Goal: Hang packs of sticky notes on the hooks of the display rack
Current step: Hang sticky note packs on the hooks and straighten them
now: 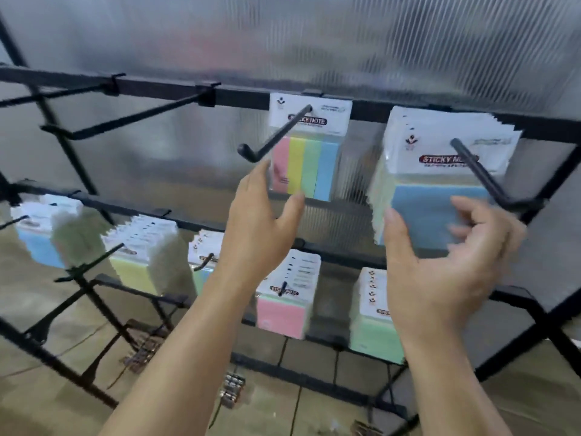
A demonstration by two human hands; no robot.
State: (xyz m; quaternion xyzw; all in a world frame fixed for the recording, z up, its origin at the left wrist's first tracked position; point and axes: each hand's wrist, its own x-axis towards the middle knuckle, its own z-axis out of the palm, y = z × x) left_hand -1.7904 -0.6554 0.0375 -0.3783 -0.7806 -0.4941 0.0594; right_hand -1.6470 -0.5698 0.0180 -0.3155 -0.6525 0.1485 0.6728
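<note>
Black display rack (157,87) w/ 2 rows of hooks, standing in front of a ribbed translucent panel (314,42).

Top row:
- 1 single pack (309,152) of sticky notes (pink, yellow, green, blue strips) hangs alone at the back of the middle hook (273,140).
- A thick stack of packs (440,146) fills the right hook (485,176), w/ a blue pad at the front.
- The left hooks (135,116), 2 of them, are bare.

Lower row: 5 bunches of lower packs (284,302) hang there, w/ blue, yellow, pink & green faces.

The left hand (261,221) is raised just under the middle hook, fingers straight & released, thumb out toward the single pack's bottom edge. Its fingertips sit at the pack's lower-left corner, prob. just touching, but motion blur makes contact hard to tell. It grasps nothing.

The right hand (446,272) is up in front of the thick stack, fingers loosely curled & blurred, w/ nothing held in it.

Tiled floor (314,401) shows below the rack.
</note>
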